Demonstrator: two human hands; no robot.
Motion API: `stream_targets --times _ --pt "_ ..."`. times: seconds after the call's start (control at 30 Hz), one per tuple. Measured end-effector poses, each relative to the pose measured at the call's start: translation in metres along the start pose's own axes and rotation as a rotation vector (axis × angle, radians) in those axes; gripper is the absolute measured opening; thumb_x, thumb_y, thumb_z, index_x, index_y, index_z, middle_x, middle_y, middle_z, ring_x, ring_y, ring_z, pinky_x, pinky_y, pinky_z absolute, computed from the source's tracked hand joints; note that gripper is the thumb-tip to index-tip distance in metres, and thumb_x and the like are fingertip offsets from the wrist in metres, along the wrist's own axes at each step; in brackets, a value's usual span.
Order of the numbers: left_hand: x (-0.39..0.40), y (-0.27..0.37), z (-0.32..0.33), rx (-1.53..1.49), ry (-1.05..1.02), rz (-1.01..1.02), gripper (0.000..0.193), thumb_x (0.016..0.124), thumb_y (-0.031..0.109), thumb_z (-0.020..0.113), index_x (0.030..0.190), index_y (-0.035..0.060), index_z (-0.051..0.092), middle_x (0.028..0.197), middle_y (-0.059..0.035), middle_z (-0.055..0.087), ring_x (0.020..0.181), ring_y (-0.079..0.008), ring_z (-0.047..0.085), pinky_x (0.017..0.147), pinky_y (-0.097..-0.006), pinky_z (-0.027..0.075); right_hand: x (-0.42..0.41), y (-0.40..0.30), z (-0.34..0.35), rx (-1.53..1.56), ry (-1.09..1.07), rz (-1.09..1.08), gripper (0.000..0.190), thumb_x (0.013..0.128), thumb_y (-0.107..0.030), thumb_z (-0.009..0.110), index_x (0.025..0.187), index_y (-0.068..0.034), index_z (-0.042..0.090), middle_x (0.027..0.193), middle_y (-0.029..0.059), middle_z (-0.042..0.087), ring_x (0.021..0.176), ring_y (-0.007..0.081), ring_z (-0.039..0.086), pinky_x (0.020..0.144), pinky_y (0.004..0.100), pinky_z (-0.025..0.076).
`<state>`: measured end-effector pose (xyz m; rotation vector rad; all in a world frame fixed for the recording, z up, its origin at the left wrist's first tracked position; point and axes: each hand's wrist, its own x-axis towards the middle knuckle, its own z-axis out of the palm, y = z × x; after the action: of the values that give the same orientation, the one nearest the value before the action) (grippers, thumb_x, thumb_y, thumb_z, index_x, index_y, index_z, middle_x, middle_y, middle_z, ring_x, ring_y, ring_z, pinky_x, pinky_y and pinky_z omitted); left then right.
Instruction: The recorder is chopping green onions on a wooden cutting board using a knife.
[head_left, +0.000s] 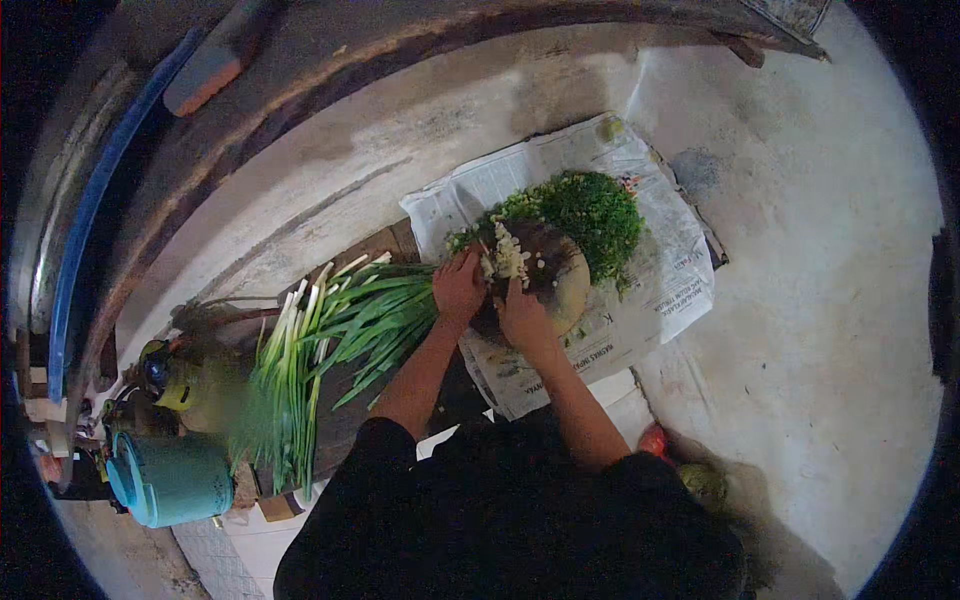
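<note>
Both my hands are over a round wooden chopping board (574, 300) with a dark, worn middle. My left hand (459, 286) is at the board's left edge, fingers bent beside small chopped white pieces (510, 255). Long green leaves from a bunch of scallions (375, 307) reach as far as this hand; whether it grips any is unclear. My right hand (525, 315) has its index finger stretched out to the white pieces, the other fingers curled. Anything inside that curl is hidden. Behind the board is a heap of finely chopped greens (592, 217).
Printed newspaper sheets (667, 292) lie under the board and greens. More scallions with white stems (296, 322) lie to the left, near a turquoise lidded bucket (187, 480). A pale wall (420, 135) curves behind. A red item (654, 441) is by my right elbow.
</note>
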<state>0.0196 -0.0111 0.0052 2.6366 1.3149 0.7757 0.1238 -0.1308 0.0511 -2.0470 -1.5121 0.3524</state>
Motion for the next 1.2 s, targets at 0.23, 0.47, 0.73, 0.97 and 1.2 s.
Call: stream_targets --times 0.23,0.47,0.73,0.97,1.2 --pt "-0.004 -0.005 -0.004 0.015 0.129 0.061 0.035 0.079 0.016 0.057 0.113 0.0133 0.058 0.111 -0.0102 0.061 0.097 -0.0307 0.06 0.084 -0.0456 0.045 -0.06 -0.027 -0.048 -0.122 -0.228 0.033 0.044 0.091 -0.021 0.048 0.12 0.01 0.035 0.079 0.0299 0.061 0.076 0.0445 0.062 0.062 0.0511 0.05" --pt "0.01 0.006 0.003 -0.053 0.116 0.082 0.029 0.081 0.015 0.055 0.11 0.0124 0.058 0.107 -0.0098 0.062 0.094 -0.0319 0.06 0.081 -0.0466 0.046 0.006 0.019 0.018 -0.064 -0.172 0.057 0.056 0.083 -0.015 0.055 0.122 0.017 0.03 0.084 0.0279 0.062 0.074 0.0432 0.063 0.063 0.0482 0.052" --pt "-0.001 -0.005 0.003 0.011 0.162 0.092 0.032 0.081 0.017 0.056 0.114 0.0118 0.057 0.107 -0.0137 0.063 0.099 -0.0325 0.06 0.086 -0.0477 0.044 -0.026 0.011 0.011 -0.106 -0.153 0.005 0.049 0.091 -0.026 0.049 0.123 0.008 0.033 0.075 0.0288 0.061 0.071 0.0455 0.062 0.06 0.0516 0.05" --pt "-0.004 -0.013 0.005 -0.058 0.037 -0.035 0.035 0.081 0.016 0.055 0.117 0.0128 0.057 0.114 -0.0133 0.061 0.101 -0.0333 0.059 0.088 -0.0471 0.043 -0.032 -0.023 -0.037 -0.064 -0.232 0.036 0.043 0.09 -0.025 0.051 0.115 0.008 0.038 0.075 0.03 0.06 0.069 0.0459 0.062 0.06 0.0513 0.05" --pt "0.008 0.001 0.003 -0.058 0.096 0.052 0.035 0.08 0.015 0.055 0.116 0.0137 0.057 0.108 -0.0119 0.063 0.094 -0.0323 0.06 0.083 -0.0444 0.045 -0.004 0.03 0.042 -0.222 0.026 -0.144 0.05 0.093 -0.025 0.046 0.119 0.017 0.039 0.081 0.0297 0.062 0.069 0.0413 0.063 0.064 0.0478 0.053"
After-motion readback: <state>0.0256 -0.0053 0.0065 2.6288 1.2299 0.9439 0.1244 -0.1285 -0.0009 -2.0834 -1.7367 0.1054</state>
